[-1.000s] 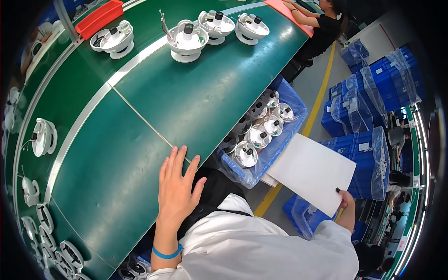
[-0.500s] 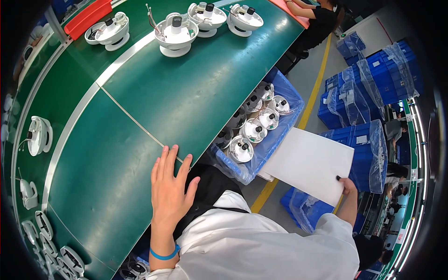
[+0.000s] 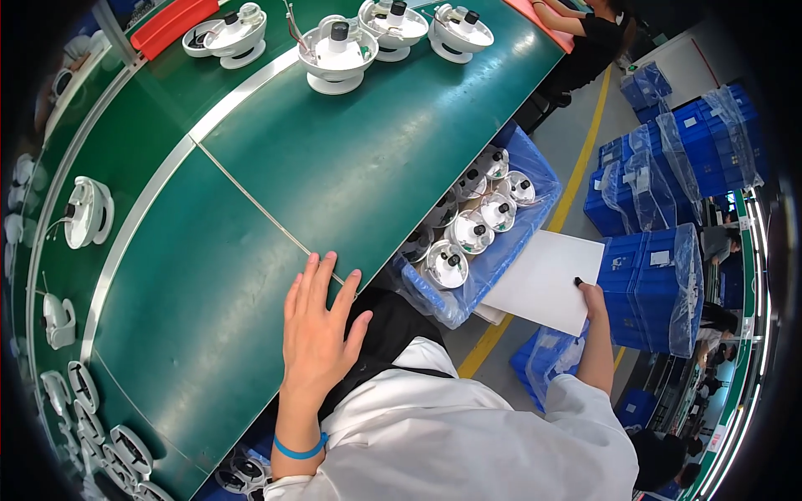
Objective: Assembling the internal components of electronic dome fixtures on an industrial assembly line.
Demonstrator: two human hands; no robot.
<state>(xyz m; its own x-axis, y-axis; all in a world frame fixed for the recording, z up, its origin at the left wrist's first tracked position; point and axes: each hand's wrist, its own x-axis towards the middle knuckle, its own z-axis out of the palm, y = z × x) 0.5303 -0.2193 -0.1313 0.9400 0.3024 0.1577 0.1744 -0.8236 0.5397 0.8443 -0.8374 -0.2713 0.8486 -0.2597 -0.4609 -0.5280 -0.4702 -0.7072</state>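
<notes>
My left hand rests palm down at the edge of the green worktable, fingers spread, holding nothing. A blue band circles that wrist. Out to the right, my right hand grips a flat white sheet by its outer edge, with a black cover on the thumb tip. The sheet lies beside a blue crate lined with clear film, its near side meeting the crate's right edge. Inside the crate stand several round white housings with black cylindrical parts. A white sheet or board edge shows underneath.
Several white bowl-shaped units on round bases stand at the table's far end near a red tray. White rings lie at the lower left. Stacked blue crates stand to the right. A co-worker sits at the far right.
My right hand has drawn inward to the left with the white sheet, which sits closer against the crate. My left hand keeps its place on the table edge. The whole view has shifted slightly.
</notes>
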